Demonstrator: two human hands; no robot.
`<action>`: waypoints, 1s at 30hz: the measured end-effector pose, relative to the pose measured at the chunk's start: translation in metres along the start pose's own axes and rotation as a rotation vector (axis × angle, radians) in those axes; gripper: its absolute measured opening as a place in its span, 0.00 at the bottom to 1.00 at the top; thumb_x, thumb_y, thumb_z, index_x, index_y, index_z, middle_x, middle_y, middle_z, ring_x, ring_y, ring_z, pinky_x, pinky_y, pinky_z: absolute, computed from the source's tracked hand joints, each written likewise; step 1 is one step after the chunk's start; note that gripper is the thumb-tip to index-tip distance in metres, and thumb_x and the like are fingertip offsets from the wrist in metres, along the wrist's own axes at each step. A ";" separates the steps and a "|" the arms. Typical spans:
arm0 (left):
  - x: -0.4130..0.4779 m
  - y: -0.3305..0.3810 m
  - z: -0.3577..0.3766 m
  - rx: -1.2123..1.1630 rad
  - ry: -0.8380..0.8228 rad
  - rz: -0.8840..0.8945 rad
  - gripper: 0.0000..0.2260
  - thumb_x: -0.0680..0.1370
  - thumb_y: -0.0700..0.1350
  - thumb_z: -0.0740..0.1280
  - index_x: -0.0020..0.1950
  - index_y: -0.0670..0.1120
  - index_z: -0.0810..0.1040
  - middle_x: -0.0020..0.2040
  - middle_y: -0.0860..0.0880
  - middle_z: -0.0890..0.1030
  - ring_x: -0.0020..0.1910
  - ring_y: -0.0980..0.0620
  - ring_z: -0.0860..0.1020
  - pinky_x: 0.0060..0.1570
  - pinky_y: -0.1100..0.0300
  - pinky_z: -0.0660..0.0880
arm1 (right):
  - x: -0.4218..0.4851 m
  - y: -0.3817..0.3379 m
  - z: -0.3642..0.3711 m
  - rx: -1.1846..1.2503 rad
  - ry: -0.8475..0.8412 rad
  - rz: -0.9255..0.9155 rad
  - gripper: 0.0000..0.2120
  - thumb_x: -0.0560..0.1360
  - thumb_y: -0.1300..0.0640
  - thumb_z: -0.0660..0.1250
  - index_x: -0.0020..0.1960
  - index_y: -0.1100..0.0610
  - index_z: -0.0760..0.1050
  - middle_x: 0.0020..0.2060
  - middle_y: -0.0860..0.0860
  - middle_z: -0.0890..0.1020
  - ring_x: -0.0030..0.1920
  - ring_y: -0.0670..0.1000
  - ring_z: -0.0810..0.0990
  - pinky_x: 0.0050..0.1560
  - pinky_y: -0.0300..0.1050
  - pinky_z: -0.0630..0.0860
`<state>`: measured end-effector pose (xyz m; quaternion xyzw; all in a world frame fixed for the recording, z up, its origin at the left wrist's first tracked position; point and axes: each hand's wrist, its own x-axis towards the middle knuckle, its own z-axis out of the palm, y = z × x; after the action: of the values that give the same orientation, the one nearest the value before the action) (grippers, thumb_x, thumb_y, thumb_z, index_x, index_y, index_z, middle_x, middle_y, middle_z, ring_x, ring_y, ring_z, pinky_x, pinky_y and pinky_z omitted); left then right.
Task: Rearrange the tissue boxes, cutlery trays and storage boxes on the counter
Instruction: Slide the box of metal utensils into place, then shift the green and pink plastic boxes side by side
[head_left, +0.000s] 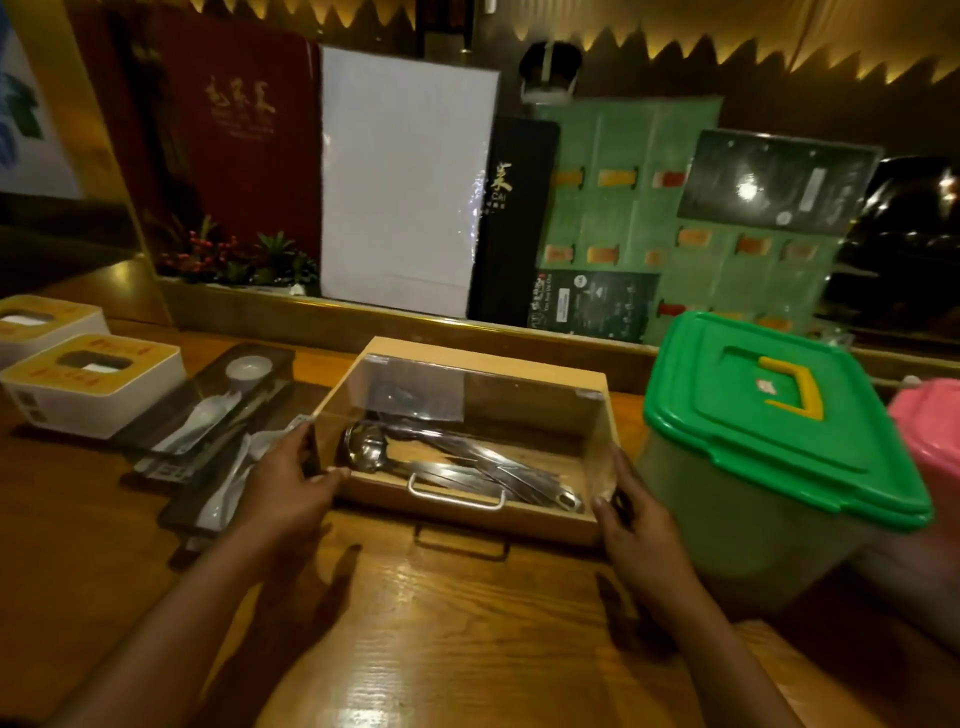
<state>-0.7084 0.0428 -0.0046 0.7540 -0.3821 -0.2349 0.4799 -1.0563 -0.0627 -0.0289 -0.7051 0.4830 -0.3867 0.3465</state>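
Centre of the glossy, grained wooden bench (467, 649): one rectangular pale-wood cutlery tray (470, 512) under a clear, glassy lid (441, 395), with a thin metal handle (456, 492) on the near wall. Inside, one shiny steel ladle (366, 448) plus a bundle of long steel utensils, too overlapped to count. Left hand (288, 480) clasping the tray's near-left corner, thumb on the front edge, fingers wrapped round the side. Right hand (636, 525) pressed flat against the near-right corner, fingers extended along the side wall.

Left of the tray, two slim dark trays (260, 395), laid at an angle and holding white spoons and a small white dish. Further left, two white tissue boxes (88, 384) with rounded corners and yellow-orange tops, each with an oval slot.

Just right of the tray, one translucent plastic storage box (737, 514) with a bright green clip-on lid (779, 415) and a yellow U-shaped grip. At the right edge, one pink plastic container (930, 431), partly out of view.
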 end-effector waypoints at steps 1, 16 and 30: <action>0.001 -0.001 0.000 -0.009 0.008 -0.002 0.27 0.77 0.41 0.70 0.74 0.55 0.67 0.69 0.47 0.75 0.62 0.45 0.75 0.45 0.55 0.74 | -0.002 -0.002 -0.001 0.003 -0.014 0.021 0.33 0.81 0.56 0.65 0.75 0.31 0.54 0.77 0.46 0.62 0.75 0.49 0.64 0.74 0.57 0.66; -0.007 0.005 0.014 0.185 0.124 0.141 0.36 0.72 0.44 0.76 0.76 0.49 0.62 0.72 0.39 0.68 0.68 0.36 0.70 0.60 0.37 0.72 | -0.025 -0.056 -0.043 -0.264 -0.085 0.019 0.32 0.78 0.57 0.68 0.78 0.46 0.59 0.65 0.43 0.72 0.67 0.44 0.72 0.65 0.40 0.71; -0.070 0.169 0.173 -0.049 -0.293 0.489 0.29 0.78 0.54 0.69 0.77 0.55 0.63 0.73 0.48 0.70 0.68 0.50 0.71 0.59 0.50 0.75 | -0.029 0.001 -0.193 0.011 0.460 -0.031 0.24 0.75 0.51 0.74 0.69 0.51 0.72 0.59 0.48 0.82 0.54 0.32 0.79 0.55 0.31 0.75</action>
<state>-0.9339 -0.0369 0.0734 0.5854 -0.6123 -0.2278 0.4800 -1.2337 -0.0575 0.0529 -0.6037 0.5362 -0.5453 0.2252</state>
